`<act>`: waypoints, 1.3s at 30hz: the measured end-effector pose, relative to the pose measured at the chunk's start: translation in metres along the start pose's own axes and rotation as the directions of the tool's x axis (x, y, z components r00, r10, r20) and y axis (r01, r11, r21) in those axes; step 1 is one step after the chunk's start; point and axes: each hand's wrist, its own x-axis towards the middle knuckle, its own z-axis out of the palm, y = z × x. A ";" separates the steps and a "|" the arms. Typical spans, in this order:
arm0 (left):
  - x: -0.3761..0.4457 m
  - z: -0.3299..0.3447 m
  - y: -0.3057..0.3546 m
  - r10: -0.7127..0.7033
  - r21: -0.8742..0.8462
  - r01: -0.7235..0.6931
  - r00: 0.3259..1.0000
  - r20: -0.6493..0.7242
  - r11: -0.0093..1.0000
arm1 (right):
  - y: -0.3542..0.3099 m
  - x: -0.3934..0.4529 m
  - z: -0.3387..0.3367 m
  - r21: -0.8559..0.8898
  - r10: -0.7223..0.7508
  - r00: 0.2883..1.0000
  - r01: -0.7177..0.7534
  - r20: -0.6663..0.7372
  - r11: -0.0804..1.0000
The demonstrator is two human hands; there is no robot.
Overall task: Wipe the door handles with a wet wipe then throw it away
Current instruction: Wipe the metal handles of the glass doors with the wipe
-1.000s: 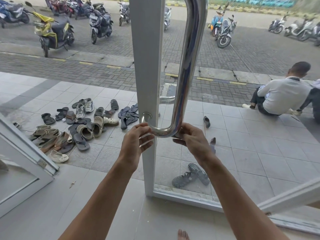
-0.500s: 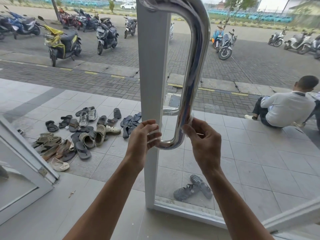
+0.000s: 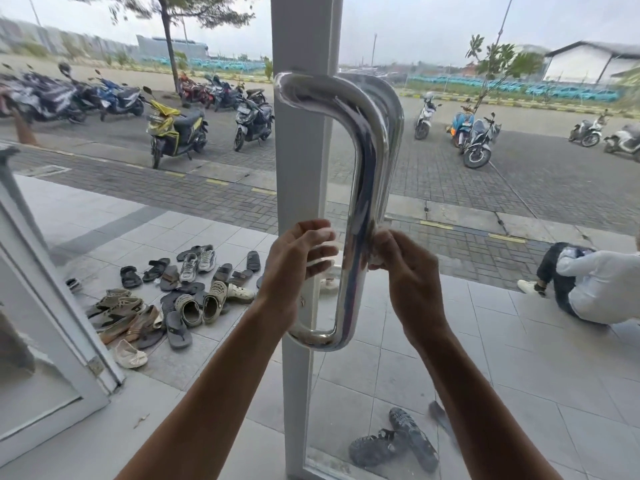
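Observation:
A chrome D-shaped door handle (image 3: 363, 188) is fixed to the white door frame (image 3: 298, 161) of a glass door. A second handle (image 3: 394, 133) shows just behind it through the glass. My right hand (image 3: 408, 278) pinches a white wet wipe (image 3: 375, 249) against the right side of the handle's upright bar, a little below its middle. My left hand (image 3: 298, 258) is on the bar's left side at the same height. Its fingers are curled on what looks like the wipe's other end, which is blurred white. The part of the wipe behind the bar is hidden.
A second door leaf (image 3: 52, 306) stands open at the left. A pile of shoes and sandals (image 3: 173, 292) lies on the tiles outside, and a dark pair of sandals (image 3: 394, 441) lies beyond the glass. A person in white (image 3: 595, 282) sits at the right. Motorbikes (image 3: 176, 129) are parked further out.
Both hands have slid with the wipe up the handle, from its lower bend to the straight bar. The view has tilted upward, so the handle's top bend now shows.

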 end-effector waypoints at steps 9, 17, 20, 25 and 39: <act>0.000 0.022 0.034 0.201 0.037 -0.198 0.971 -0.132 0.980 | -0.056 0.041 0.010 0.341 -0.185 0.982 0.188 -0.043 0.921; -0.007 0.036 0.058 0.377 0.066 -0.371 0.904 -0.202 0.926 | -0.049 0.051 0.020 0.139 -0.480 0.876 0.482 -0.048 0.865; -0.005 0.044 0.062 0.411 0.058 -0.409 0.883 -0.226 0.911 | -0.048 0.062 0.019 0.067 -0.570 0.820 0.572 -0.046 0.817; -0.001 0.052 0.060 0.419 0.061 -0.418 0.870 -0.261 0.906 | -0.023 0.046 0.013 0.089 -0.616 0.786 0.618 -0.052 0.781; 0.024 0.060 0.057 0.398 0.055 -0.404 0.855 -0.333 0.913 | -0.083 0.113 0.011 0.149 -0.371 0.899 0.345 0.230 0.927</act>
